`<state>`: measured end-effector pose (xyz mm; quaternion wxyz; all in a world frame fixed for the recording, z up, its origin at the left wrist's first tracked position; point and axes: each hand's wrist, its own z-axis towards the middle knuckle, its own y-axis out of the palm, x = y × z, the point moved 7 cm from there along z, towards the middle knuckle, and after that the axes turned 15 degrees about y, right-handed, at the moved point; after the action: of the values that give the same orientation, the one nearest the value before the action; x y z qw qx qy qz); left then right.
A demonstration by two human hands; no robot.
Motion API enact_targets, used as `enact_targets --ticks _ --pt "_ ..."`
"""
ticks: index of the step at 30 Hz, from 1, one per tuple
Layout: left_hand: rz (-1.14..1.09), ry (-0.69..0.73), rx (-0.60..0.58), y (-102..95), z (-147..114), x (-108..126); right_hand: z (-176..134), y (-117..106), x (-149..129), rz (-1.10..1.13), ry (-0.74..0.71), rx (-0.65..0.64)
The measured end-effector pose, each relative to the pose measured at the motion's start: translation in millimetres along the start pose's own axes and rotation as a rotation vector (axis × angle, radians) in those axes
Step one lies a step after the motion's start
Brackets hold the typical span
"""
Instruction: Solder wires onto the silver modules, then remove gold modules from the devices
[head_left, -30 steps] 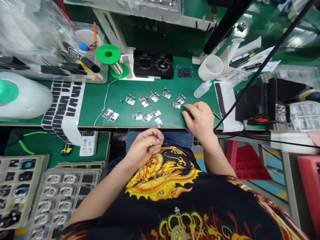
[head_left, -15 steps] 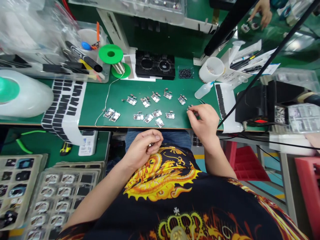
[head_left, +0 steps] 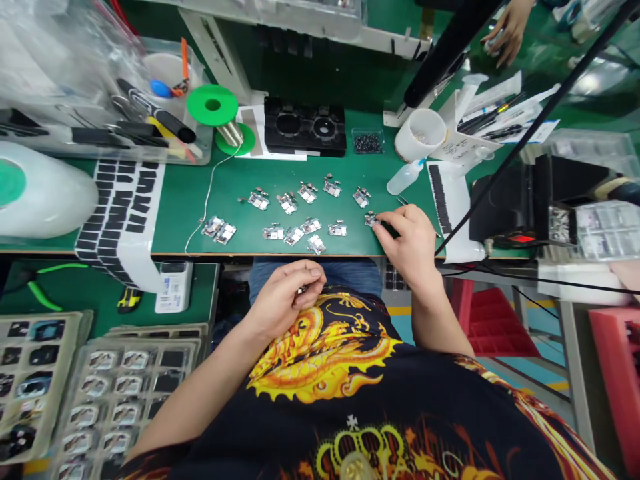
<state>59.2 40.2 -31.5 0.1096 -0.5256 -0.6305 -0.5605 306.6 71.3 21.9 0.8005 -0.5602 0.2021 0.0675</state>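
one board [head_left: 369,219] lies at the right hand [head_left: 413,243], thumb and forefinger narrowed at its right edge (i cannot tell whether they grip it). the left hand [head_left: 287,288] is curled just off the table's near edge, around a small piece [head_left: 302,289] too hidden to name. more boards [head_left: 307,193] lie scattered leftward over the green table [head_left: 175,190], the leftmost two side by side. beyond them are a black fixture [head_left: 305,137] and a little tray of dark parts [head_left: 367,142], with a spool [head_left: 213,105] to the left and a bottle [head_left: 404,179] to the right. far right, another person's hand [head_left: 510,33] shows.
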Motion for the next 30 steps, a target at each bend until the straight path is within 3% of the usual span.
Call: enact_targets --ticks 3,14,19,23,30 --pt "-0.005 0.006 0.004 -0.8 -0.4 -0.1 0.8 -1.0 -1.8 0.078 0.002 -0.047" --pt "0.025 0.011 -0.003 3.2 0.3 1.2 3.0 -0.6 -3.8 0.029 0.002 -0.022" --pt "0.091 0.090 0.042 1.5 -0.7 11.2 0.2 -11.3 -17.3 0.261 -0.041 -0.073" --pt "0.136 0.208 0.108 0.8 1.0 26.0 -4.4 -19.0 -29.4 0.493 0.071 -0.138" --pt "0.231 0.282 0.131 -1.3 6.2 33.4 -17.3 -8.3 -65.7 0.697 0.078 -0.345"
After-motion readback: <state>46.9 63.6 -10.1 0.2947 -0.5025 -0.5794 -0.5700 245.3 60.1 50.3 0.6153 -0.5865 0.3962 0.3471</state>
